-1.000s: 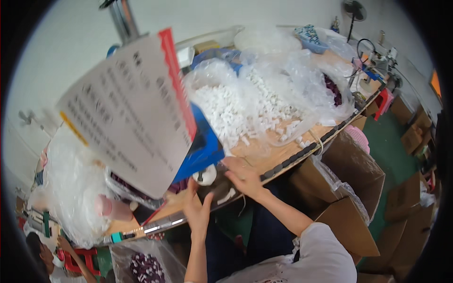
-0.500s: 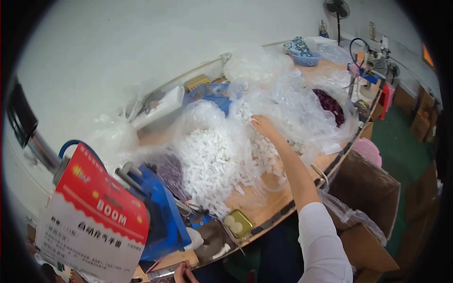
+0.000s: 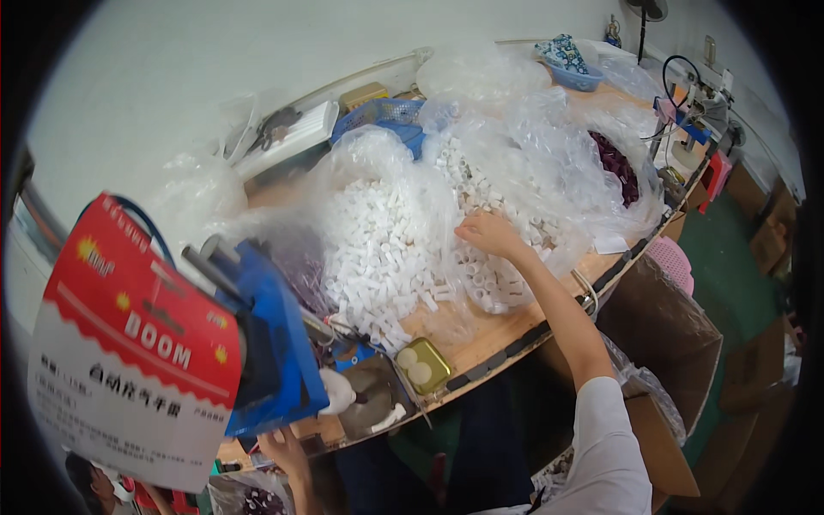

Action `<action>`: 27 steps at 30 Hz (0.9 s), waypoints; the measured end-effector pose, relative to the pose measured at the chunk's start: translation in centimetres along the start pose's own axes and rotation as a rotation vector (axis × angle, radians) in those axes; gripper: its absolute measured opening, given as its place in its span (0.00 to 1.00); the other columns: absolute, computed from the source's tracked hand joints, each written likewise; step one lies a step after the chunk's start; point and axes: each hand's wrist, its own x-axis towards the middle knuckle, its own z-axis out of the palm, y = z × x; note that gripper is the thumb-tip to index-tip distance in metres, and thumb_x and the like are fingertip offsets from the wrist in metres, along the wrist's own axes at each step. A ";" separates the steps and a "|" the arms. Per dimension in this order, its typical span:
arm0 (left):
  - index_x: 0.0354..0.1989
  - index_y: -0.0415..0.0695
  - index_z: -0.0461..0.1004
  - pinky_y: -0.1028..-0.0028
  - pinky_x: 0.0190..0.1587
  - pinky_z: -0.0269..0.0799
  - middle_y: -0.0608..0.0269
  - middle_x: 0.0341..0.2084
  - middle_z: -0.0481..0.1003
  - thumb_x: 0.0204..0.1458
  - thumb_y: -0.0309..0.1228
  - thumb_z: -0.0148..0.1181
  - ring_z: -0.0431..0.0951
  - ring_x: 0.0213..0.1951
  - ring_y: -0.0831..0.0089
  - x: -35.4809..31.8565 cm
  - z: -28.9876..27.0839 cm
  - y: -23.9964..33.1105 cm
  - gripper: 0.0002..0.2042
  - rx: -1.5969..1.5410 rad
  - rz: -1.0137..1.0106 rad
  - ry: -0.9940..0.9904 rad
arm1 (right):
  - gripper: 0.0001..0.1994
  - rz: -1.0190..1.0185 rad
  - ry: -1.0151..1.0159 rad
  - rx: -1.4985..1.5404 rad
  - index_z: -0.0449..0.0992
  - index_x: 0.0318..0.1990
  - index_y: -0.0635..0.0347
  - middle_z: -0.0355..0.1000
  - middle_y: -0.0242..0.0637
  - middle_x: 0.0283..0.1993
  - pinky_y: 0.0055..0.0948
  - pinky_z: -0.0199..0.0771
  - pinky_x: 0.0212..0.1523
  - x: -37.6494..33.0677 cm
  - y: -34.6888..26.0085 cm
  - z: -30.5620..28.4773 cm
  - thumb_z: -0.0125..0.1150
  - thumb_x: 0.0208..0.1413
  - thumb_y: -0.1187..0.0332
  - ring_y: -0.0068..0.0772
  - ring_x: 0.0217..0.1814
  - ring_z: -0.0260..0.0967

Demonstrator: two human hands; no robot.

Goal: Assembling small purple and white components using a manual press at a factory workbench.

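Head view: right hand [image 3: 491,233] is hanging at the short white tubes [image 3: 485,283], fingers curled and bunched; can't tell if they're pinching one. Tubes are lying loose in clear plastic [image 3: 558,159] on the bench [image 3: 468,333]. Left hand [image 3: 287,452] is sitting low by the blue housing [image 3: 279,365]; grip not showing, can't tell. Tubes are looking light, stiffish, smooth, maybe slippery, hardly fragile; best hold probably thumb and forefinger across the outer wall.

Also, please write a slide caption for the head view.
Right hand amid clear bags and small white pieces on a workbench.
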 end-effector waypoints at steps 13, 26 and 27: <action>0.44 0.35 0.76 0.64 0.42 0.73 0.51 0.33 0.79 0.47 0.28 0.67 0.78 0.35 0.61 5.8 2.0 -4.0 0.16 -0.300 -0.072 -0.264 | 0.08 -0.211 0.515 0.233 0.79 0.36 0.58 0.77 0.44 0.43 0.45 0.72 0.47 -9.8 -12.2 0.8 0.67 0.51 0.66 0.49 0.51 0.72; 0.40 0.35 0.78 0.66 0.33 0.72 0.48 0.28 0.80 0.52 0.31 0.66 0.81 0.29 0.58 3.1 3.6 9.9 0.12 -0.644 -0.043 -0.376 | 0.10 -0.055 0.003 0.223 0.74 0.36 0.60 0.77 0.49 0.35 0.45 0.74 0.38 -8.4 -18.7 8.3 0.64 0.52 0.64 0.55 0.38 0.75; 0.40 0.36 0.78 0.66 0.34 0.71 0.48 0.28 0.79 0.53 0.31 0.66 0.80 0.31 0.62 2.7 2.7 9.4 0.12 -0.580 -0.080 -0.501 | 0.10 -0.063 -0.028 0.223 0.74 0.36 0.60 0.77 0.49 0.35 0.45 0.74 0.38 -9.5 -19.0 9.4 0.64 0.52 0.64 0.55 0.38 0.75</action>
